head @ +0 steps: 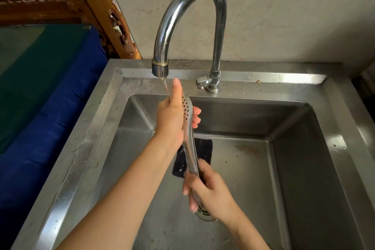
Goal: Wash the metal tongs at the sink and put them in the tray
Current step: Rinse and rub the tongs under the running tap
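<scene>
Metal tongs (189, 140) at frame center, held over the steel sink (253, 168) under the gooseneck faucet (188, 6) stream. Left hand (172, 119) fingers wrap the perforated end; right hand (209, 189) fingers grip the handle end. Dark sponge (203, 152) on basin floor.

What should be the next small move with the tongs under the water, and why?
Probably slide the left hand down the tongs to rub them. The faucet stream hits only the perforated tip, and the right hand already steadies the handle end.
</scene>
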Demonstrator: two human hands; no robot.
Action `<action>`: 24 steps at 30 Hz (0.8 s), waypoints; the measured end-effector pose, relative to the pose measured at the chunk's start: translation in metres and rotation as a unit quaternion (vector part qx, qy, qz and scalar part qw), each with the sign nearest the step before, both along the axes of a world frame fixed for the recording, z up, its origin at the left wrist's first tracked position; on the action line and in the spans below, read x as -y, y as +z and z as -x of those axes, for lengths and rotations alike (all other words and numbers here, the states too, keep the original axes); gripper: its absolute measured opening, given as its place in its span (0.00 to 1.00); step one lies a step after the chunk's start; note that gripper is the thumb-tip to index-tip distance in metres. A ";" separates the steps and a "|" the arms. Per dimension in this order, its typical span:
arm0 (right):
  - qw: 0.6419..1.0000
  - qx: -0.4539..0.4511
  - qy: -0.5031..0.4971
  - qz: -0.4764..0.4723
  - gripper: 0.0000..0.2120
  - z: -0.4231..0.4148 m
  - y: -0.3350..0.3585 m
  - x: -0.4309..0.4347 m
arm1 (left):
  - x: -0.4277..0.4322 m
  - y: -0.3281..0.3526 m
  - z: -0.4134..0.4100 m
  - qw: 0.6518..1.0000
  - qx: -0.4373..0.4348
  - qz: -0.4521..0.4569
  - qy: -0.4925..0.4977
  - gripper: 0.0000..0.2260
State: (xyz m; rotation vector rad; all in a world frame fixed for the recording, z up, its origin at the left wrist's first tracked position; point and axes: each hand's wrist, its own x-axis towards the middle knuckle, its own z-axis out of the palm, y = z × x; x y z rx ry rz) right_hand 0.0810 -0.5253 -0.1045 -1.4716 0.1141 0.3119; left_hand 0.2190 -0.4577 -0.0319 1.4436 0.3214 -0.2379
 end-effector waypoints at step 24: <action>0.999 -0.001 -0.001 -0.050 0.13 -0.020 0.015 0.006 | -0.009 -0.001 -0.003 0.990 -0.003 0.096 -0.105 0.29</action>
